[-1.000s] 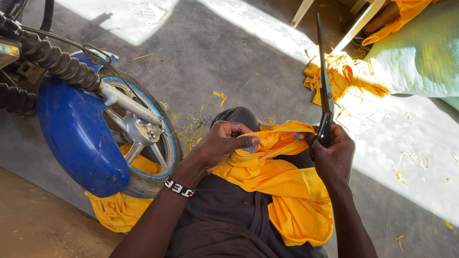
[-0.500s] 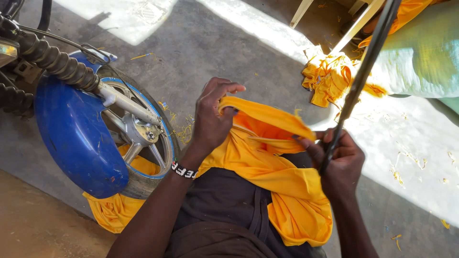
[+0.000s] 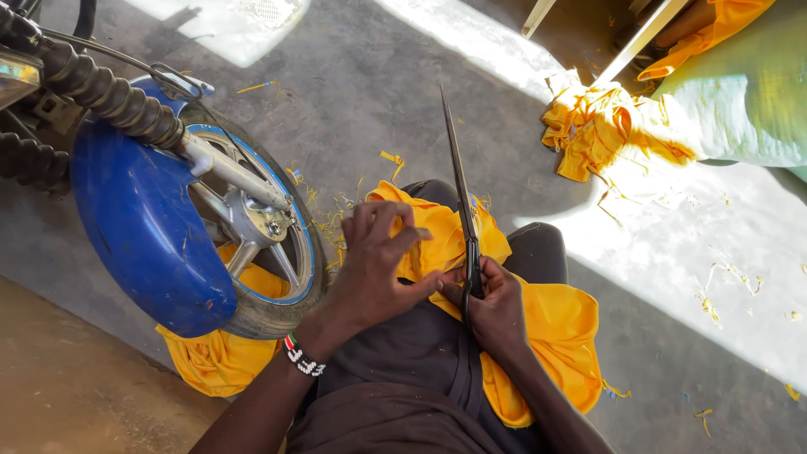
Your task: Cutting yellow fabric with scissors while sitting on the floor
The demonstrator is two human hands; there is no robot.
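Yellow fabric (image 3: 551, 324) lies across my lap, over dark trousers. My left hand (image 3: 377, 262), with a beaded band at the wrist, presses and pinches the fabric near its top edge. My right hand (image 3: 492, 307) grips the handles of long dark scissors (image 3: 461, 197), whose blades point up and away from me, closed together. Both hands meet at the middle of the cloth, almost touching.
A motorcycle front wheel (image 3: 252, 244) with a blue mudguard (image 3: 143, 227) stands close on my left, over more yellow cloth (image 3: 210, 361). A heap of yellow scraps (image 3: 601, 130) and a pale green sack (image 3: 740, 92) lie at the upper right. Yellow threads litter the concrete floor.
My left hand came down from a raised position, bringing the fabric back onto my lap. The scissors swung from tilting right to pointing nearly straight up, moving left toward the cloth.
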